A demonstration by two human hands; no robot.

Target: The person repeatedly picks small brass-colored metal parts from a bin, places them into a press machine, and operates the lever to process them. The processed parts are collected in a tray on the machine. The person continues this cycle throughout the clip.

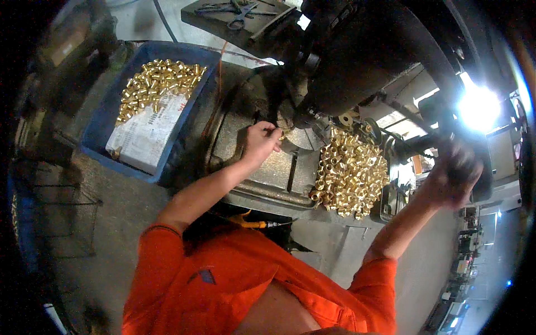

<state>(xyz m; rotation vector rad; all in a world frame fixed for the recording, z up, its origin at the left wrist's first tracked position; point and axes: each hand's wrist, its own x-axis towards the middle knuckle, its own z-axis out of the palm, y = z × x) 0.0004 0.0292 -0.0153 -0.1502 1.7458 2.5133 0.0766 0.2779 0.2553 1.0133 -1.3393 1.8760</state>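
Note:
My left hand (262,144) is closed in a pinch over the machine's metal table (231,139). Between its fingertips a small brass fitting (283,135) shows in part, right beneath the dark machine head (357,61). Out to the right, my right hand (459,173) is raised and smeared by motion. Its fingers look curled round the end of a dark machine lever (416,144), though the grip itself is blurred. A big heap of brass fittings (352,176) lies on the right part of the table, between my two hands.
At the left stands a blue plastic bin (167,162) with more brass fittings (162,84) and a white printed sheet (142,137). Scissors (237,22) and other tools lie on a far shelf. A bright lamp (479,109) shines at the right. Something orange (251,223) hangs below the table's front edge.

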